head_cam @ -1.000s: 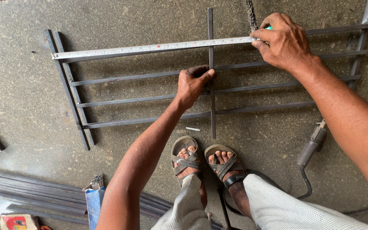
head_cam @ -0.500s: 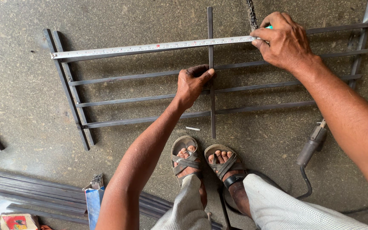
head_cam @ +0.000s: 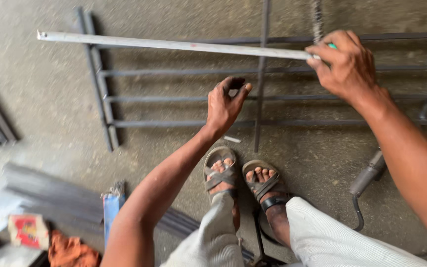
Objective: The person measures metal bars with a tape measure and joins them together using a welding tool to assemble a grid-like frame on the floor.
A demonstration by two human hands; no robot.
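The right hand (head_cam: 348, 66) is pinching one end of a metal tape blade (head_cam: 174, 44), which is running leftward, nearly level, across the steel grille (head_cam: 184, 98) lying on the concrete floor (head_cam: 50, 109). The left hand (head_cam: 225, 105) is hovering, fingers loosely curled and holding nothing, beside the upright bar (head_cam: 260, 94).

small red and yellow printed packet (head_cam: 28, 230) on the floor, bottom left, beside orange cloth (head_cam: 72, 252)

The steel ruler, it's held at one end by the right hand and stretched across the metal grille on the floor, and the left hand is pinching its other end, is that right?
Not quite. The head view shows the left hand by the upright bar mid-grille, not on the steel ruler; its far end is free. The right hand does hold one end.
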